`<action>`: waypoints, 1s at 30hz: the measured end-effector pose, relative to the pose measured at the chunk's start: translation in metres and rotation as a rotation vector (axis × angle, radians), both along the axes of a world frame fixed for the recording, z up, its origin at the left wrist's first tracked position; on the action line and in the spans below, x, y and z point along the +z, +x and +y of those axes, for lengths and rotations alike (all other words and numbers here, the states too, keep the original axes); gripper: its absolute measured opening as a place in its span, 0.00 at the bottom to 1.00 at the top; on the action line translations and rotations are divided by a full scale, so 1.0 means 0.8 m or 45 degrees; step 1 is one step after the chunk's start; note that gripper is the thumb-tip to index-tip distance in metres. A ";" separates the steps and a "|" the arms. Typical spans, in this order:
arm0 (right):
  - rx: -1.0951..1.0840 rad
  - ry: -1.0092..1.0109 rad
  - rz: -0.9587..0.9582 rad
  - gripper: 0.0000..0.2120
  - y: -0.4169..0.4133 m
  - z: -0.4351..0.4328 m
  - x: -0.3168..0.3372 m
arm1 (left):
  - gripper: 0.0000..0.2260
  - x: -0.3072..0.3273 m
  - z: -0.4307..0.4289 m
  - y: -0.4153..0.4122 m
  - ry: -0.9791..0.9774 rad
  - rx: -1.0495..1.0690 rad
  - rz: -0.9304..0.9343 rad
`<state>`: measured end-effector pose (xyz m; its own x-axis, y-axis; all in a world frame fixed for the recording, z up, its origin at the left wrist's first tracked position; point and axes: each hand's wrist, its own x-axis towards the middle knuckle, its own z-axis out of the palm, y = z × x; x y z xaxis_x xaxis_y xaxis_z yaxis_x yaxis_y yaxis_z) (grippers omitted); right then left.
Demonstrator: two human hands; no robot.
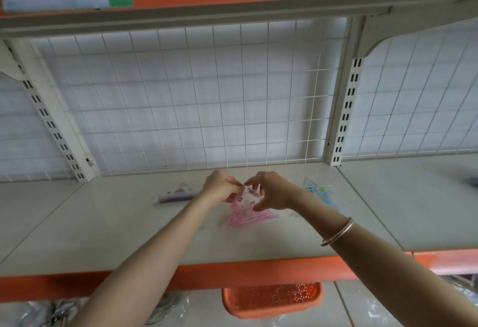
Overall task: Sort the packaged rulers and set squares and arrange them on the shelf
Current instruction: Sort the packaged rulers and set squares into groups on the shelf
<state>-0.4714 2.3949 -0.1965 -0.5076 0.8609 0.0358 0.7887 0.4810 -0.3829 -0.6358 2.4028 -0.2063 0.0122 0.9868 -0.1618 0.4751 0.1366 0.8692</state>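
Three set-square packs (purple pack (178, 194), pink pack (245, 216), blue pack (320, 189)), two hands (222, 187) (274, 192), one bracelet (337, 232), one orange basket (271, 301).

dark object (472, 181) blurred, cut by edge

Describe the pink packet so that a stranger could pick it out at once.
Look at the white shelf in front of the wire grid, above the orange basket. Three packets lie on it; the pink packet is the middle one. It alone is pink, with a purple packet on its left and a blue packet on its right, and the left hand and right hand grip it.
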 end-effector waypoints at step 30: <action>-0.290 0.118 0.025 0.19 0.100 0.008 -0.008 | 0.11 -0.004 -0.021 0.060 0.606 -0.397 0.909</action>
<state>-0.3915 2.4014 -0.2028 -0.2989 0.9457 0.1280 0.8739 0.3251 -0.3614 -0.5875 2.3857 -0.2094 0.3428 0.9200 0.1900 0.8771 -0.3859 0.2860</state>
